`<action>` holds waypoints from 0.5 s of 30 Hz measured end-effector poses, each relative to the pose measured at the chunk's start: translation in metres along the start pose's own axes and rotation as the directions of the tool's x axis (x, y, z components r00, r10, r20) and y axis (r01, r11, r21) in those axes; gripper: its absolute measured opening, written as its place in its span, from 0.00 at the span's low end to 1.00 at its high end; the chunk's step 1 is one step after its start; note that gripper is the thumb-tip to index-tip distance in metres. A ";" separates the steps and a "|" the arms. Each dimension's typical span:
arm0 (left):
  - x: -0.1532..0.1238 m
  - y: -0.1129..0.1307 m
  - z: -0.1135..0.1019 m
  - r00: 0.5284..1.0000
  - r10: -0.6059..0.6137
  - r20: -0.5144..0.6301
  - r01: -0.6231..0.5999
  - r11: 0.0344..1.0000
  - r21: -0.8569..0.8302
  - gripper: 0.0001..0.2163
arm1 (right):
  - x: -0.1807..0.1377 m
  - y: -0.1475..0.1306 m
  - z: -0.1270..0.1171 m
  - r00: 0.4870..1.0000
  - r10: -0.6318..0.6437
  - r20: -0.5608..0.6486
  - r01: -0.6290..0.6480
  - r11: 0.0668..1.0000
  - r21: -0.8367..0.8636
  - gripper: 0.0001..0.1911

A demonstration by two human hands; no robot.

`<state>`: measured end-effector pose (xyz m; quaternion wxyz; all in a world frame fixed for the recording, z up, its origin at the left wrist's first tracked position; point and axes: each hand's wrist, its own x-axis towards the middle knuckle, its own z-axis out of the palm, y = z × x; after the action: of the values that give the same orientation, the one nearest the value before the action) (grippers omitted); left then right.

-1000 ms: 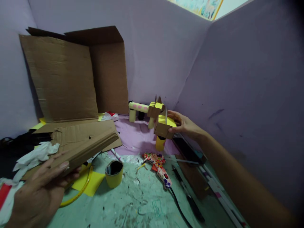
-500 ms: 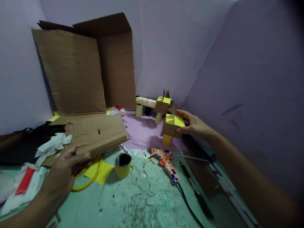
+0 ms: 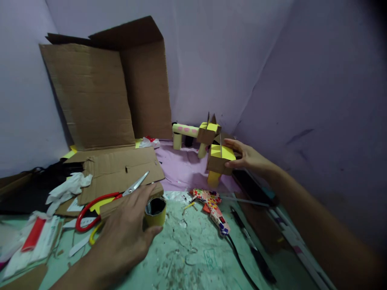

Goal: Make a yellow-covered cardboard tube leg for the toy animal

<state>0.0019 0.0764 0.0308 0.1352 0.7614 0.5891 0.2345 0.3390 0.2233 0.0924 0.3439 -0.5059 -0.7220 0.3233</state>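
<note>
The right hand (image 3: 243,156) grasps a yellow-topped cardboard box (image 3: 218,165), above a yellow tube, near the back right corner of the bench (image 3: 177,257). Nearer the front edge, the left hand (image 3: 128,225) holds thumb and fingers apart beside a dark-lined yellow cup (image 3: 157,219) (touching or not, I cannot tell). Red-handled scissors (image 3: 117,195) lie leftward; a floral glue gun (image 3: 214,211), rightward.

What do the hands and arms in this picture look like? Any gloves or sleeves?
The left hand and right hand are bare human hands; no gloves or rings show. The left forearm and right forearm show no sleeves, watch or bracelet.
</note>
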 end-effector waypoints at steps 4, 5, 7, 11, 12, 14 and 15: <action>0.020 0.009 0.001 0.996 0.091 -0.002 -0.091 0.995 -0.045 0.21 | -0.001 0.001 -0.001 1.000 -0.006 0.002 0.006 1.000 0.007 0.46; 0.029 0.012 -0.002 0.995 0.097 -0.021 -0.098 0.993 -0.066 0.19 | -0.001 0.001 -0.001 1.000 -0.005 0.002 0.005 1.000 0.009 0.47; 0.051 0.021 -0.008 0.990 0.118 -0.081 -0.127 0.986 -0.107 0.19 | -0.001 0.000 -0.001 1.000 -0.003 -0.002 0.003 1.000 0.012 0.47; 0.112 0.042 -0.001 0.969 0.223 -0.111 -0.237 0.961 -0.139 0.22 | -0.001 0.001 -0.002 1.000 0.001 -0.016 -0.001 1.000 0.009 0.46; 0.128 0.044 0.006 0.965 0.241 -0.103 -0.255 0.956 -0.143 0.24 | -0.001 0.002 -0.002 1.000 0.001 -0.018 0.000 1.000 0.009 0.46; 0.154 0.046 0.022 0.962 0.266 -0.056 -0.271 0.950 -0.153 0.25 | 0.000 0.004 -0.002 1.000 -0.005 -0.021 0.005 1.000 0.004 0.46; 0.164 0.044 0.031 0.961 0.273 -0.034 -0.275 0.949 -0.156 0.24 | 0.001 0.005 -0.003 1.000 -0.009 -0.023 0.009 1.000 0.002 0.46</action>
<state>0.0865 0.2241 0.0584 0.1583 0.8210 0.4580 0.3019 0.3437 0.2259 0.0897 0.3542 -0.5061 -0.7197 0.3168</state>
